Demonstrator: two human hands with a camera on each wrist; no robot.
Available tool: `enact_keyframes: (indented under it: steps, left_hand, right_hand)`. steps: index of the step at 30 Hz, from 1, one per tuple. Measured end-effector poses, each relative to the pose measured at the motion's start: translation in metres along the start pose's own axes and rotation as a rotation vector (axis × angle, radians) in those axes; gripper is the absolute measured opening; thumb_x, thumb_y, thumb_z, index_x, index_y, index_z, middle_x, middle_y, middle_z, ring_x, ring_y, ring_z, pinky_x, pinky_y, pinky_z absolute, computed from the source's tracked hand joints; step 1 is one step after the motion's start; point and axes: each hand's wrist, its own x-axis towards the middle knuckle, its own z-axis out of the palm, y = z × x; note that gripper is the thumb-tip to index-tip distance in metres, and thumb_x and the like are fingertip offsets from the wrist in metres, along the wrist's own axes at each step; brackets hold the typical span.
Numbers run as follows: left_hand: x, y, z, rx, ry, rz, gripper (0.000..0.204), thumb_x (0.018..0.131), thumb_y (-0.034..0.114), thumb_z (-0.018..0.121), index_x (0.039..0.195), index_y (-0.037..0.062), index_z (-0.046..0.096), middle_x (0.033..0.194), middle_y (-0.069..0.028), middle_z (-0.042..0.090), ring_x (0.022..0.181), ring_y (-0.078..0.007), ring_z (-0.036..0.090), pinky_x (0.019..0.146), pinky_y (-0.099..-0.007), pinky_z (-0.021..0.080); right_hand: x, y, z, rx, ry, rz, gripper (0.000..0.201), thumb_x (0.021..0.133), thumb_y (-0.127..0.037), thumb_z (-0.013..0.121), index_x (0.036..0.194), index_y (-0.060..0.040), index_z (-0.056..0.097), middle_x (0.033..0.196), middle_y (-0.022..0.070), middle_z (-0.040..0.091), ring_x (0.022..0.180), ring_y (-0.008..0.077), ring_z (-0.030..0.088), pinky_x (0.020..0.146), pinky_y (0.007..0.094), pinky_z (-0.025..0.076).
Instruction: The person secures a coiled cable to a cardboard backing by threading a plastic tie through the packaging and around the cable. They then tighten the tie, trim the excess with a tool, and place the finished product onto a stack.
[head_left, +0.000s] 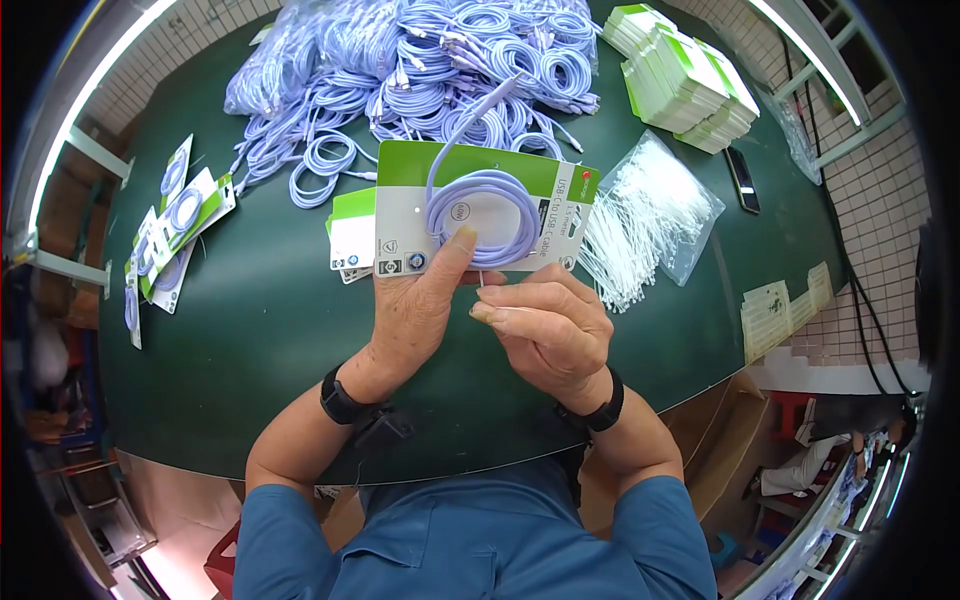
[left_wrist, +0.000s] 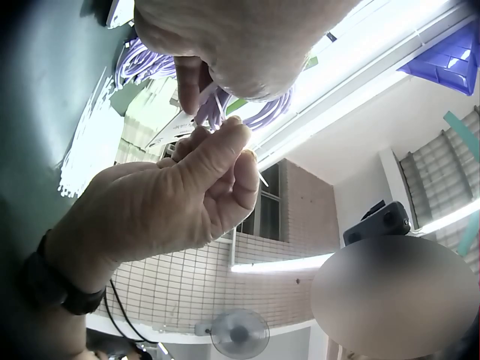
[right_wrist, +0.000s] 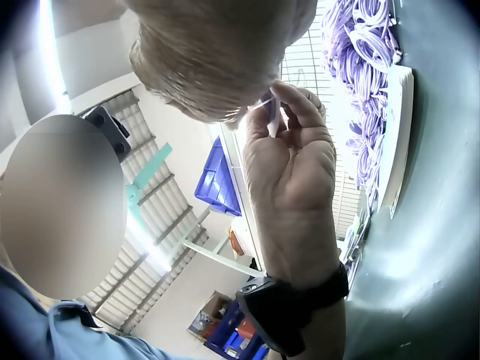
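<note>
My left hand holds a green-and-white printed card upright, thumb on its front. A coiled lilac USB-C cable lies against the card under that thumb, and one cable end rises past the card's top edge. Just below the card, my right hand pinches a thin white cable tie between thumb and fingers. In the left wrist view, the tip of the tie sticks out beyond the right fingertips. The back of the card is hidden in the head view.
A large heap of lilac cables covers the table's far side. Blank-sided cards are stacked at the far right, near a bag of white ties and a phone. Carded cables lie left; more cards lie behind the held one.
</note>
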Motion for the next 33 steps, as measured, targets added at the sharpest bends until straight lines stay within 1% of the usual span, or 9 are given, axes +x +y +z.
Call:
enact_keyframes:
  steps: [4, 9, 13, 17, 20, 21, 24, 28, 33]
  left_hand:
    - [0.001, -0.001, 0.000, -0.003, 0.009, 0.003, 0.036, 0.106, 0.013, 0.065, 0.138, -0.0007, 0.054, 0.124, -0.0136, 0.067, 0.099, -0.0204, 0.073, 0.075, -0.0340, 0.067]
    - [0.000, -0.004, 0.002, -0.004, 0.009, 0.028, 0.036, 0.106, 0.013, 0.066, 0.137, -0.0009, 0.054, 0.125, -0.0139, 0.067, 0.100, -0.0205, 0.073, 0.076, -0.0343, 0.067]
    - [0.000, -0.003, 0.001, -0.007, 0.002, 0.021, 0.037, 0.106, 0.012, 0.066, 0.138, -0.0013, 0.054, 0.125, -0.0139, 0.067, 0.101, -0.0203, 0.073, 0.077, -0.0339, 0.067]
    - [-0.001, -0.011, -0.002, -0.006, 0.035, 0.021, 0.036, 0.105, 0.011, 0.067, 0.137, -0.0018, 0.055, 0.122, -0.0134, 0.068, 0.099, -0.0199, 0.073, 0.076, -0.0333, 0.067]
    - [-0.002, -0.014, -0.003, 0.033, 0.013, 0.064, 0.034, 0.104, 0.011, 0.068, 0.134, -0.0026, 0.057, 0.118, -0.0129, 0.070, 0.096, -0.0192, 0.073, 0.075, -0.0332, 0.067]
    - [-0.002, -0.015, -0.003, 0.029, 0.014, 0.067, 0.034, 0.104, 0.011, 0.068, 0.134, -0.0026, 0.057, 0.118, -0.0129, 0.070, 0.096, -0.0192, 0.073, 0.075, -0.0332, 0.067]
    - [-0.004, -0.018, 0.001, 0.016, 0.018, 0.078, 0.029, 0.104, 0.011, 0.069, 0.128, -0.0029, 0.061, 0.112, -0.0115, 0.072, 0.091, -0.0170, 0.072, 0.073, -0.0315, 0.065]
    - [-0.007, -0.023, -0.002, 0.097, 0.007, 0.061, 0.025, 0.103, 0.011, 0.070, 0.124, -0.0028, 0.064, 0.106, -0.0096, 0.073, 0.089, -0.0146, 0.071, 0.072, -0.0288, 0.062]
    - [-0.008, -0.022, 0.000, 0.113, 0.028, 0.076, 0.023, 0.103, 0.010, 0.071, 0.121, -0.0024, 0.066, 0.103, -0.0080, 0.073, 0.088, -0.0126, 0.070, 0.071, -0.0271, 0.060]
  right_hand:
    - [0.001, -0.002, -0.001, 0.010, -0.011, 0.009, 0.034, 0.077, 0.006, 0.089, 0.102, -0.0102, 0.073, 0.097, 0.0108, 0.080, 0.069, 0.0197, 0.069, 0.059, 0.0284, 0.054]
    - [0.000, -0.001, 0.000, 0.050, 0.002, -0.007, 0.033, 0.077, 0.004, 0.090, 0.102, -0.0102, 0.073, 0.097, 0.0108, 0.080, 0.068, 0.0194, 0.068, 0.059, 0.0277, 0.053]
    - [0.001, 0.000, 0.000, 0.071, -0.003, 0.000, 0.032, 0.078, 0.004, 0.090, 0.102, -0.0077, 0.072, 0.093, 0.0101, 0.079, 0.068, 0.0201, 0.068, 0.059, 0.0283, 0.054]
    - [0.004, 0.000, -0.003, 0.026, -0.005, 0.080, 0.033, 0.078, 0.006, 0.087, 0.105, -0.0059, 0.072, 0.096, 0.0099, 0.077, 0.073, 0.0232, 0.070, 0.064, 0.0327, 0.057]
    - [0.007, 0.005, -0.004, -0.110, -0.018, -0.024, 0.034, 0.076, 0.006, 0.088, 0.105, -0.0016, 0.072, 0.096, 0.0097, 0.076, 0.077, 0.0232, 0.069, 0.066, 0.0311, 0.055]
    - [0.007, 0.007, -0.004, -0.110, -0.022, -0.027, 0.034, 0.076, 0.006, 0.088, 0.105, -0.0016, 0.072, 0.096, 0.0097, 0.076, 0.077, 0.0232, 0.069, 0.066, 0.0311, 0.055]
    - [0.008, 0.011, -0.004, -0.327, -0.051, -0.132, 0.044, 0.070, 0.007, 0.087, 0.111, -0.0032, 0.075, 0.100, 0.0083, 0.075, 0.082, 0.0228, 0.067, 0.067, 0.0314, 0.054]
    - [0.005, 0.012, -0.013, -0.386, -0.130, -0.145, 0.048, 0.069, 0.002, 0.079, 0.117, -0.0036, 0.077, 0.104, 0.0073, 0.071, 0.084, 0.0228, 0.064, 0.069, 0.0323, 0.056]
    - [0.008, 0.007, -0.018, -0.403, -0.154, -0.191, 0.049, 0.068, 0.000, 0.078, 0.117, -0.0036, 0.078, 0.105, 0.0056, 0.070, 0.084, 0.0220, 0.062, 0.070, 0.0321, 0.055]
